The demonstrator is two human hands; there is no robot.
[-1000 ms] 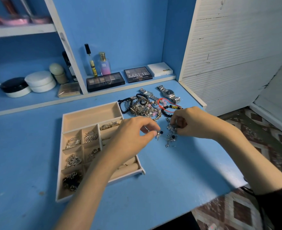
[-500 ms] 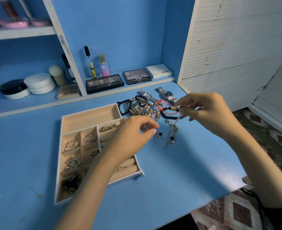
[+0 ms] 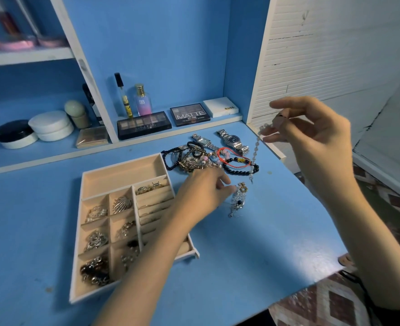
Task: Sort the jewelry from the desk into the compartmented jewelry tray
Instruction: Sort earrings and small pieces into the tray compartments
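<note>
Snagging is judged the chief risk here. A pale beaded chain (image 3: 256, 147) is pinched between the thumb and fingertips of the right hand (image 3: 312, 132), which is raised at about two o'clock in the view. The strand hangs down so that its lower end is seen at the black bead bracelet (image 3: 241, 171), on the three o'clock edge of the jewelry pile (image 3: 194, 161) on the desk (image 3: 264, 231). Whether that end is free of the bracelet cannot be told. If it is hooked and the chain is raised, the bracelet and the red cord bracelet (image 3: 232, 158) beside it could be dragged along and the pile scattered. Because the chain is held by a fingertip pinch only, it could also be lost and dropped back into the tangle. The left hand (image 3: 201, 191) is held low near the centre, its fingers curled toward a small cluster of silver charms (image 3: 239, 201) at its three o'clock; whether the cluster is pinched or merely touched cannot be told. The jewelry tray (image 3: 123, 177) lies at nine o'clock, with the left forearm stretched across its ring rolls. A swinging chain carried there could be caught on that arm or laid in an already filled compartment instead of the bare long one at the tray's twelve o'clock side.
</note>
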